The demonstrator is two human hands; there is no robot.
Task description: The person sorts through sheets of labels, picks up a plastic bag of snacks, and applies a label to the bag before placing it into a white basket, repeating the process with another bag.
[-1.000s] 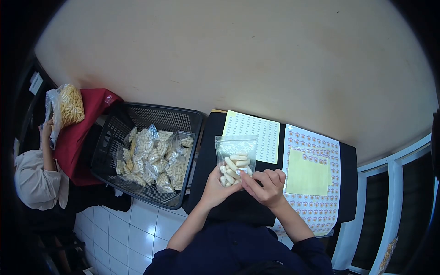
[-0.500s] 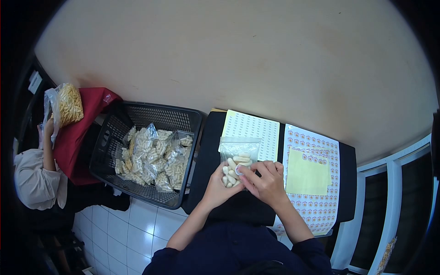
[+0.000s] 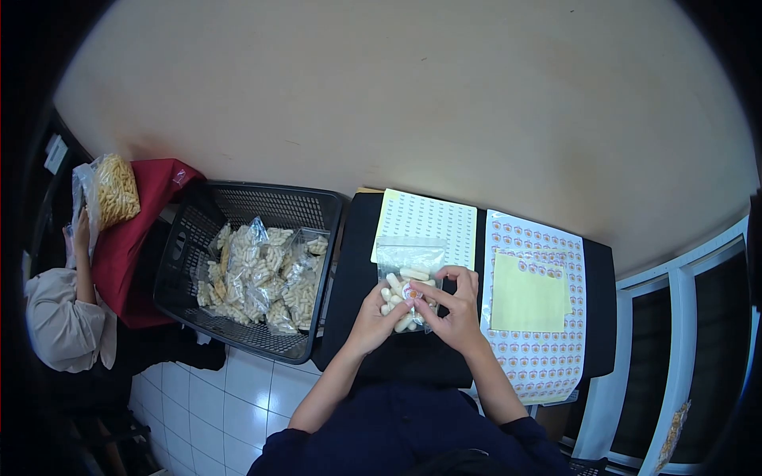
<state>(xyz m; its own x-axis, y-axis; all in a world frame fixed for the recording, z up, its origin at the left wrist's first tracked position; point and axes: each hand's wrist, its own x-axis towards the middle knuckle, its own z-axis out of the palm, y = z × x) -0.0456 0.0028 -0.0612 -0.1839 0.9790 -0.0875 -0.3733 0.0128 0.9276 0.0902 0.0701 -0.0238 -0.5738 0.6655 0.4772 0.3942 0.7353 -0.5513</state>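
A clear zip bag [image 3: 409, 252] of pale, finger-shaped snack pieces sits between my hands, over the black table. My left hand [image 3: 371, 324] is closed around the bag's left side, thumb on its front. On the bag's face lies a small round sticker [image 3: 412, 292] with an orange-red print. My right hand [image 3: 456, 313] grips the right side of the bag, its thumb and index finger at the sticker's edge. The fingers behind the bag are hidden.
Left of the table stands a black crate [image 3: 178, 293] with several filled snack bags [image 3: 258, 266]. A printed label sheet [image 3: 444, 218], a sticker sheet [image 3: 536, 373] and yellow paper [image 3: 524, 301] lie on the table. At far left, a person [image 3: 71, 317] holds a large snack bag [image 3: 117, 190].
My right hand has brought the sticker from between its fingertips flat against the bag's front. My left thumb has moved in to the sticker's edge.
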